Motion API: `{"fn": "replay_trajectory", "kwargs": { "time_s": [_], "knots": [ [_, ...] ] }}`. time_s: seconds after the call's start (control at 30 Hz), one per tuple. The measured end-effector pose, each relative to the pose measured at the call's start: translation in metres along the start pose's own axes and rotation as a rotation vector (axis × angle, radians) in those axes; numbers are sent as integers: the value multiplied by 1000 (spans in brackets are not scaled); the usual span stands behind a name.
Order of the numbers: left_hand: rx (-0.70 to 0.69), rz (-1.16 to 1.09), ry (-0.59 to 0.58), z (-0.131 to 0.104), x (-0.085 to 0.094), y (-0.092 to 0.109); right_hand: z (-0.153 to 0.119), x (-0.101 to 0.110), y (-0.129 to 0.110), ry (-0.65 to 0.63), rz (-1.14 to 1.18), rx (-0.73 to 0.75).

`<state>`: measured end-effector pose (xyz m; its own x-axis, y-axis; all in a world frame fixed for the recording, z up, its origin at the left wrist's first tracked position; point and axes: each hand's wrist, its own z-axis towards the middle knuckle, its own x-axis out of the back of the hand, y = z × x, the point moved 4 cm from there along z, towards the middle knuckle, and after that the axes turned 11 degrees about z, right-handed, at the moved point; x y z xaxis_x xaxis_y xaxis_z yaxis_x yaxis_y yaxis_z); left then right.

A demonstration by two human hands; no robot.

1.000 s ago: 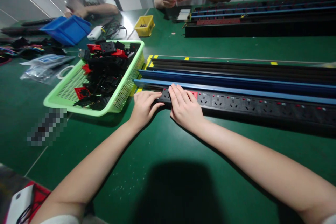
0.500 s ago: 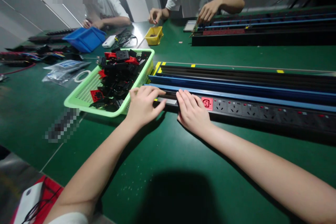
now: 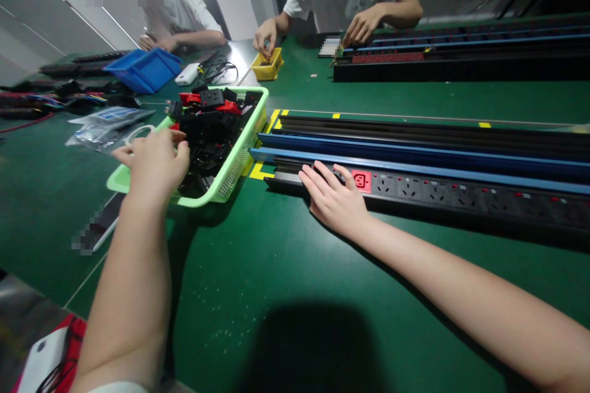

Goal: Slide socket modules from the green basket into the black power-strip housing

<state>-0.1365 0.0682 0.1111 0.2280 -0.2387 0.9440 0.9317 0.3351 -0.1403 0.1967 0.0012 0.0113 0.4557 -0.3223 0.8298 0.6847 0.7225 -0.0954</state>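
Across the green counter (image 3: 276, 270), right-hand half: long black socket strip (image 3: 433, 193), near side of the rails, running out of frame at right. Row of black sockets plus one red socket (image 3: 361, 182) just beside the right hand (image 3: 335, 199). That hand lies on the strip, palm down, fingers extended and close together, covering whatever sits left of the red socket; grip flat, not closed round anything. Left end of the strip, past the fingertips, shows as bare channel.

Left hand (image 3: 157, 159) is over the near-left part of the light green basket (image 3: 233, 181), fingers spread, grip fairly wide. Fingertip contact with the parts: cannot tell. Basket holds a heap of black and red socket parts (image 3: 216, 129).

Two blue rails (image 3: 415, 169) run behind the strip, black rails (image 3: 369, 126) behind those. Yellow tape (image 3: 260, 173) marks the counter at their left ends. Left of the basket: plastic bags (image 3: 108, 123) and a white ring (image 3: 141, 132), partly behind the left hand. Blue bin (image 3: 145, 73) farther back.

Opposite side: a co-worker in a white shirt, one hand (image 3: 266, 40) at the yellow bin (image 3: 267, 73), other hand (image 3: 364, 24) by another long black strip (image 3: 437, 67). Second person sits farther left.
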Motion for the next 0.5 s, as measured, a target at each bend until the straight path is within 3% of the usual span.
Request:
{"fn": "replay_trajectory", "kwargs": {
  "time_s": [0.13, 0.3, 0.5],
  "knots": [
    [-1, 73, -63, 4, -18, -5, -1, -2, 0, 5, 2, 1],
    [-52, 133, -63, 5, -25, -5, 0, -1, 0, 19, -13, 8],
    [-107, 192, -212, 3, -42, -10, 1, -1, 0, 3, 5, -4]
  ]
}}
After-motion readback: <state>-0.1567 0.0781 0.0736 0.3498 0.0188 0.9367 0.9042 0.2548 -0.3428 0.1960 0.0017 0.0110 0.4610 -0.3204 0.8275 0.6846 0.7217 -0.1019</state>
